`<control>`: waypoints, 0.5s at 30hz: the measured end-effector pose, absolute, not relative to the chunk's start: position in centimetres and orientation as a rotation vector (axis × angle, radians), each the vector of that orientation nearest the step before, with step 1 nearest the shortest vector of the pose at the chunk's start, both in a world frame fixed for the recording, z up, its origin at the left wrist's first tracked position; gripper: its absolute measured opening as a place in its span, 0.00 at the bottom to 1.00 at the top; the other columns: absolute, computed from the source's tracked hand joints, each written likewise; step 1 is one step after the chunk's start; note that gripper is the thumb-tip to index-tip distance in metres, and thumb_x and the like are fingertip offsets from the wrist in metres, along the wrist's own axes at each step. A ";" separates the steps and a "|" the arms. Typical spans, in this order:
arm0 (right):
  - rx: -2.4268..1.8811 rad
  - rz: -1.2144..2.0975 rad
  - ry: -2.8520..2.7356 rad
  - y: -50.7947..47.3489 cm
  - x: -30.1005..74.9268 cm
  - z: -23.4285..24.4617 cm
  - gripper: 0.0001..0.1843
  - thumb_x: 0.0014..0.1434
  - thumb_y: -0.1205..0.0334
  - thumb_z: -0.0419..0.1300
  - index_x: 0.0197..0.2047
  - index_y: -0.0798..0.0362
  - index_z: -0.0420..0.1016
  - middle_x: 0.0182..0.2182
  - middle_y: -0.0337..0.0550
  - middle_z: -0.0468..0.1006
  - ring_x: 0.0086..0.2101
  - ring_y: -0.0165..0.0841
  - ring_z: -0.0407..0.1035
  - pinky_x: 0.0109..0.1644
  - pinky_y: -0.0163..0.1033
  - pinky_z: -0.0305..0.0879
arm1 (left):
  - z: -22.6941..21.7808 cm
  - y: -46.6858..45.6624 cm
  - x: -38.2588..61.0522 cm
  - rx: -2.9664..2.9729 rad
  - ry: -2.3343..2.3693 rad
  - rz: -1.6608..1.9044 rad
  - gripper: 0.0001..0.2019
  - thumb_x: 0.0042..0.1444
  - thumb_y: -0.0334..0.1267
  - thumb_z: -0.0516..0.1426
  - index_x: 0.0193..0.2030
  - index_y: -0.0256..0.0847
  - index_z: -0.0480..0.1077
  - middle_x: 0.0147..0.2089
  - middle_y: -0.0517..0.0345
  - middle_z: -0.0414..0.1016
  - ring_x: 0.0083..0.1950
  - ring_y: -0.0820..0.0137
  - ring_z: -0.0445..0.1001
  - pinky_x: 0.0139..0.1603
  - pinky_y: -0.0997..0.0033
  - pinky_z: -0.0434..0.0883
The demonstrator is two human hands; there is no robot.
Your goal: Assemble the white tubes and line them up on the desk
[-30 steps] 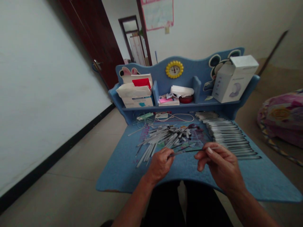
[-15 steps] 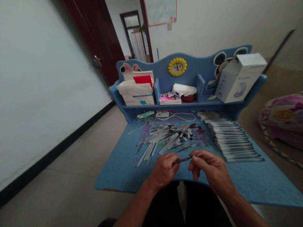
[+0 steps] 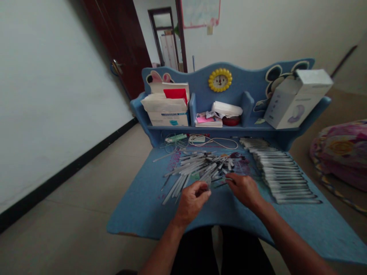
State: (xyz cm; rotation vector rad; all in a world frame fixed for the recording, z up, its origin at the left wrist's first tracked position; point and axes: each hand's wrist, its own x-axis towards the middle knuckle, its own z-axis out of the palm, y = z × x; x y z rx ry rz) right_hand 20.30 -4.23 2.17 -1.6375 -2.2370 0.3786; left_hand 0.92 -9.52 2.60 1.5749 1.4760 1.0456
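Note:
My left hand point(image 3: 192, 201) is closed in front of the heap, its thumb and fingers curled together. A small pale, see-through piece seems to stick out at its fingertips; its kind is unclear. My right hand point(image 3: 243, 190) reaches to the near right edge of the heap, fingers pinched at a thin, dark piece that they mostly hide. The heap point(image 3: 197, 164) mixes white pen barrels, dark slim pen parts and small caps. To the right lies a neat row of pens point(image 3: 282, 173), side by side, pale with dark ends.
The blue desk point(image 3: 137, 206) has a raised back shelf point(image 3: 172, 129). On the shelf stand an open carton point(image 3: 169, 116), papers point(image 3: 209, 121) and a white box point(image 3: 292, 103). A looped white cord point(image 3: 229, 144) lies behind the heap. A yellow flower-shaped clock point(image 3: 220, 80) is above.
My hands have moved apart from the dark slim piece held between them. The right hand has moved forward to the heap; the left has shifted slightly left. The view has tilted a little.

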 end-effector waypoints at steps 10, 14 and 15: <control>-1.589 0.236 -2.635 0.5 17.5 1.8 0.13 0.52 0.75 0.50 0.33 0.59 0.77 0.30 0.57 0.79 0.34 0.42 0.73 0.36 0.40 0.63 | 3.0 -10.4 -0.5 1.534 1.445 1.095 0.09 0.51 0.38 0.56 0.36 0.36 0.72 0.29 0.59 0.71 0.30 0.72 0.70 0.32 0.76 0.67; -1.498 0.361 -2.567 0.4 17.8 2.3 0.12 0.56 0.70 0.51 0.35 0.57 0.76 0.30 0.52 0.79 0.33 0.39 0.73 0.36 0.39 0.64 | 3.5 -10.9 -0.8 1.542 1.452 1.090 0.08 0.51 0.37 0.56 0.35 0.36 0.71 0.27 0.60 0.69 0.29 0.73 0.68 0.32 0.76 0.66; -1.473 0.422 -2.526 0.0 17.9 2.4 0.12 0.58 0.67 0.50 0.37 0.56 0.76 0.29 0.50 0.79 0.30 0.36 0.73 0.34 0.37 0.65 | 3.7 -11.0 -0.8 1.557 1.449 1.079 0.07 0.51 0.37 0.56 0.34 0.36 0.70 0.27 0.61 0.68 0.29 0.74 0.67 0.31 0.77 0.65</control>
